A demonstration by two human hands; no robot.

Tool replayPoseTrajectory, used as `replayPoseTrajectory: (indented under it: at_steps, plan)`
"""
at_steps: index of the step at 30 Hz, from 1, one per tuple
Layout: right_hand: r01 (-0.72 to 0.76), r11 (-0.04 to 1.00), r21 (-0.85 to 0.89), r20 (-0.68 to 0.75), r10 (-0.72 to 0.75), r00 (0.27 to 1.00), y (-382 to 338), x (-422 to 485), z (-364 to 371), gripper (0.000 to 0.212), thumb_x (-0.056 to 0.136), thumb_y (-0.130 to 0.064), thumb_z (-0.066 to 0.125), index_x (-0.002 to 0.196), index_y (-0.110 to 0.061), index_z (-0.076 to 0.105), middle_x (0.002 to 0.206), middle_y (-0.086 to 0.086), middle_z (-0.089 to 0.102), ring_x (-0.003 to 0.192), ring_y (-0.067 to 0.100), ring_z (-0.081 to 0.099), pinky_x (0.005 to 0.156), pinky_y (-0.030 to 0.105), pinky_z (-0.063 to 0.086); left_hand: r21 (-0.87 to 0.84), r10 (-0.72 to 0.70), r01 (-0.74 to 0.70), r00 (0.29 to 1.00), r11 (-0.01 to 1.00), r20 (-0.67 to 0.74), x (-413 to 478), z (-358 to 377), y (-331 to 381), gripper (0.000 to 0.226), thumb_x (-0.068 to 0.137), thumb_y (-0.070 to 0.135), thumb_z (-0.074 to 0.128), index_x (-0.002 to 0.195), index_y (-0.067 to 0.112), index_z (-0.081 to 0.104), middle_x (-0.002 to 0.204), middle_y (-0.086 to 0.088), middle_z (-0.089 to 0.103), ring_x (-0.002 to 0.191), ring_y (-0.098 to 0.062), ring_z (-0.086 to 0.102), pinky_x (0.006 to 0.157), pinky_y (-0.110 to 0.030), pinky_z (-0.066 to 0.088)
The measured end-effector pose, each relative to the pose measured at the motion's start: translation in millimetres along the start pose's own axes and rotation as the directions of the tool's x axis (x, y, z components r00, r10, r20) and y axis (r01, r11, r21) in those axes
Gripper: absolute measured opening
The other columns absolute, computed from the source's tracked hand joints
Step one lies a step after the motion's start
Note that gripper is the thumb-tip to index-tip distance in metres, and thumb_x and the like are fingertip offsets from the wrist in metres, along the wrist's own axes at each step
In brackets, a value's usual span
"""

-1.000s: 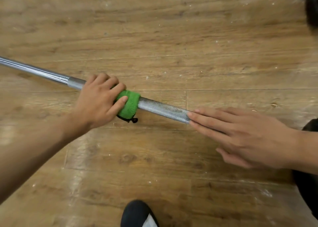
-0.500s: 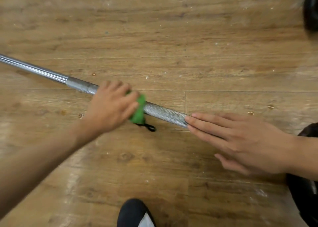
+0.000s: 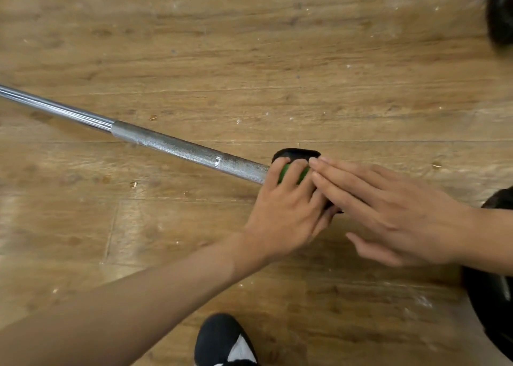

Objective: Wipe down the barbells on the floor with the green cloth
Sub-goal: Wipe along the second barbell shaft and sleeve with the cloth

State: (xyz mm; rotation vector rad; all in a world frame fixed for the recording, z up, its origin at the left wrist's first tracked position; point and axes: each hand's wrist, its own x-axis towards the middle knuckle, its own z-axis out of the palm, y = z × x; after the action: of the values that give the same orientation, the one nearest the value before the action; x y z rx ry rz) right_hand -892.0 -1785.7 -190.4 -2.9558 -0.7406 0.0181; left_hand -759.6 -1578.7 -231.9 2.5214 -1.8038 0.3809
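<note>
Across the wooden plank floor (image 3: 249, 46), speckled with pale flecks, a long silver steel barbell (image 3: 172, 144) runs slantwise from the left edge down toward the middle. Its smooth shaft gives way to a rough knurled stretch. A black shoe with a white patch (image 3: 219, 338) shows at the floor's near edge. A bulky black round object (image 3: 491, 304) sits at the lower right, and a dark rounded shape (image 3: 501, 10) fills the far right corner. Both hands lie over the barbell's right-hand end, so nothing of it can be seen past them.

The left hand (image 3: 286, 213) curls its fingers (image 3: 273, 171) over the barbell, clamped round the small green cloth (image 3: 283, 173). The cloth peeps out only in slivers between those fingers, and a black fold bulges just beyond the fingertips. The right hand (image 3: 394, 210) lies flat, its fingers (image 3: 341, 176) straight and pressed together. Their tips touch the left hand's knuckles, and the thumb is held apart below, holding nothing.
</note>
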Motion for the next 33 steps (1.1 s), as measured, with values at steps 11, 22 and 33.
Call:
replayPoseTrajectory:
  at_steps: [11, 22, 33]
  plan:
    - [0.027, 0.999, 0.025, -0.035, -0.026, 0.999, 12, 29, -1, 0.071, 0.089, -0.033, 0.055, 0.150, 0.002, 0.048, 0.160, 0.020, 0.041, 0.144, 0.033, 0.047, 0.109, 0.044, 0.048, 0.061, -0.144, 0.140, 0.987, 0.988, 0.065, -43, -5, -149, 0.063, 0.106, 0.057, 0.025, 0.113, 0.007, 0.062, 0.106, -0.017, 0.061, 0.098, -0.035, 0.051, 0.084, -0.048, 0.036]
    - [0.060, 0.997, 0.042, -0.106, -0.056, 0.993, 10, 28, -1, 0.056, 0.091, -0.023, 0.057, 0.141, 0.003, 0.054, 0.142, 0.024, 0.057, 0.121, 0.038, 0.060, 0.095, 0.049, 0.056, -0.013, -0.217, 0.218, 0.975, 0.976, 0.047, -3, -10, -20, 0.042, 0.105, 0.044, 0.039, 0.116, 0.011, 0.064, 0.113, -0.012, 0.062, 0.110, -0.034, 0.050, 0.105, -0.052, 0.032]
    - [0.042, 0.999, 0.020, -0.174, -0.038, 0.984, 11, 27, -2, 0.053, 0.087, -0.027, 0.062, 0.134, -0.001, 0.056, 0.139, 0.026, 0.053, 0.114, 0.043, 0.058, 0.088, 0.050, 0.052, -0.014, 0.089, -0.089, 0.995, 0.996, -0.036, 3, 6, -14, 0.040, 0.108, 0.045, 0.043, 0.130, 0.013, 0.051, 0.123, -0.015, 0.065, 0.112, -0.035, 0.055, 0.103, -0.048, 0.040]
